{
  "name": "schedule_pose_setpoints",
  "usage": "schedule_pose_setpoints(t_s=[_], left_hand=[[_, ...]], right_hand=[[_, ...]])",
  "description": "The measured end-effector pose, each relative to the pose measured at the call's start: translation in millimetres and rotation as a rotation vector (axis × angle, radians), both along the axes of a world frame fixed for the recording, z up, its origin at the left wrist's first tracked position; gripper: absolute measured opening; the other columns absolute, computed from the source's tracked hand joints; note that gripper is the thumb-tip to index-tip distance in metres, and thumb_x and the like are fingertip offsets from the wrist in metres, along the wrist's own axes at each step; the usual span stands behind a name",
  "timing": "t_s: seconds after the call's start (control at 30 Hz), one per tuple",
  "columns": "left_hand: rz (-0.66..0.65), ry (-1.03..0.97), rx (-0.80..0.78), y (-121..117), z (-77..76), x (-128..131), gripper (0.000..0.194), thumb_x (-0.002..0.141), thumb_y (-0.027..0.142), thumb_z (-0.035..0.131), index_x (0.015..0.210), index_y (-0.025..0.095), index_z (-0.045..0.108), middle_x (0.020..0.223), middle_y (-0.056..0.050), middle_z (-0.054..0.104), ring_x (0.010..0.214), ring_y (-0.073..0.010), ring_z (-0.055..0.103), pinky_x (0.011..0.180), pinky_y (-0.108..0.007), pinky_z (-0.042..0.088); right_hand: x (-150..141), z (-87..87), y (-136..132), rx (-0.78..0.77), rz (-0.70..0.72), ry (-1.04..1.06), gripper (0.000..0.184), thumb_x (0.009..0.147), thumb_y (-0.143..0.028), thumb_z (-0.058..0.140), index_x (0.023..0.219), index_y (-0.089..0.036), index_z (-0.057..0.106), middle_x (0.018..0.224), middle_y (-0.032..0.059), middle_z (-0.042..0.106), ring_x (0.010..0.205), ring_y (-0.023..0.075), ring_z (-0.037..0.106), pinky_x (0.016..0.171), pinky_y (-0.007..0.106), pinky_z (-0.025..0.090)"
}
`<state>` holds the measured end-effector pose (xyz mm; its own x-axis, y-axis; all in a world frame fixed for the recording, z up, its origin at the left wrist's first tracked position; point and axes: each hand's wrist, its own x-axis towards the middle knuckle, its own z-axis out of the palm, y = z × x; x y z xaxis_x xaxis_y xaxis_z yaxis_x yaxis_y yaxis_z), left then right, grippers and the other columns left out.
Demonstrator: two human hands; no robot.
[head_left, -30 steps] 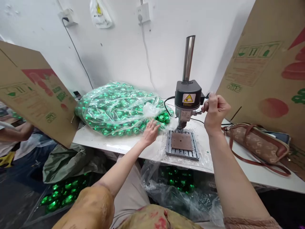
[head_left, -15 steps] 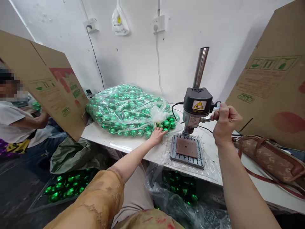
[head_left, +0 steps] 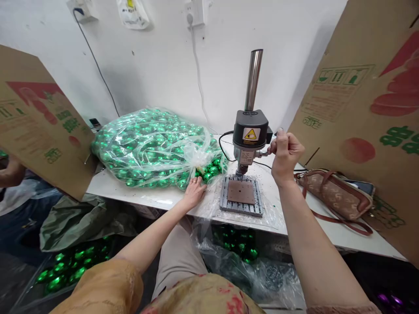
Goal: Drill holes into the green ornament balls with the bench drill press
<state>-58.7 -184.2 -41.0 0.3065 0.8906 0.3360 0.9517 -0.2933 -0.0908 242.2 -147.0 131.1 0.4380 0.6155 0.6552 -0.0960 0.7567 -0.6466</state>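
Note:
A clear plastic bag of shiny green balls lies on the white table. My left hand rests at the bag's open mouth, fingers spread against the green balls there. A small bench drill press with a steel column stands to the right, over a grey slotted base with a brown plate. My right hand is closed around the press's side lever.
Tall cardboard boxes stand at the left and right. A brown handbag lies on the table's right. More green balls sit in a bag under the table and a tray on the floor. Another person's arm shows far left.
My left hand has stayed at the bag's mouth, sliding slightly toward the table edge. My right hand keeps its grip on the lever. The camera view swung around.

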Motion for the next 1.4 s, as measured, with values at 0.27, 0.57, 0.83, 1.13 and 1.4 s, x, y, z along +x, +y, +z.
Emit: schedule_pose_setpoints(t_s=[0.27, 0.57, 0.83, 1.13, 1.4], left_hand=[[0.139, -0.180, -0.258, 59, 39.3, 35, 0.053, 0.084, 0.009, 0.062, 0.135, 0.024, 0.067, 0.127, -0.014, 0.066, 0.095, -0.0287, 0.072, 0.089, -0.040, 0.057], [-0.071, -0.905, -0.291, 42, 47.1, 58, 0.050, 0.099, 0.049, 0.059, 0.142, 0.023, 0.057, 0.118, -0.010, 0.066, 0.075, -0.0180, 0.072, 0.072, -0.034, 0.061], [-0.218, -1.746, -0.618, 17, 23.6, 110, 0.075, 0.064, 0.059, 0.094, 0.118, 0.020, 0.059, 0.092, 0.001, 0.069, 0.067, -0.0119, 0.069, 0.059, -0.023, 0.057], [-0.194, -1.775, -0.836, 27, 19.7, 110, 0.086, 0.065, 0.051, 0.095, 0.134, 0.021, 0.054, 0.094, 0.000, 0.072, 0.053, -0.0092, 0.065, 0.047, -0.021, 0.049], [-0.183, -1.475, -0.737, 35, 5.3, 113, 0.073, 0.075, 0.053, 0.088, 0.135, 0.021, 0.060, 0.088, -0.001, 0.071, 0.049, -0.0075, 0.055, 0.043, -0.020, 0.041]], right_hand=[[-2, 2.7, -3, -0.009, -0.009, -0.001, 0.062, 0.083, -0.069, 0.065, 0.058, -0.021, 0.035, 0.050, -0.0090, 0.036, 0.047, 0.0030, 0.036, 0.047, 0.023, 0.033], [-4, 2.0, -2, 0.023, -0.024, 0.020, 0.058, 0.085, -0.061, 0.068, 0.059, -0.022, 0.033, 0.051, -0.0087, 0.035, 0.047, 0.0040, 0.036, 0.047, 0.024, 0.034], [-9, 0.5, 2, 0.126, -0.091, 0.041, 0.052, 0.092, -0.050, 0.064, 0.059, -0.022, 0.034, 0.049, -0.0080, 0.034, 0.042, 0.0040, 0.031, 0.043, 0.025, 0.031], [-11, 1.7, 1, 0.164, -0.126, 0.034, 0.053, 0.091, -0.054, 0.063, 0.061, -0.023, 0.032, 0.051, -0.0081, 0.033, 0.043, 0.0033, 0.029, 0.043, 0.024, 0.030], [-11, 0.2, 2, 0.142, -0.167, -0.011, 0.054, 0.092, -0.059, 0.060, 0.063, -0.024, 0.031, 0.051, -0.0077, 0.032, 0.043, 0.0048, 0.028, 0.044, 0.027, 0.030]])
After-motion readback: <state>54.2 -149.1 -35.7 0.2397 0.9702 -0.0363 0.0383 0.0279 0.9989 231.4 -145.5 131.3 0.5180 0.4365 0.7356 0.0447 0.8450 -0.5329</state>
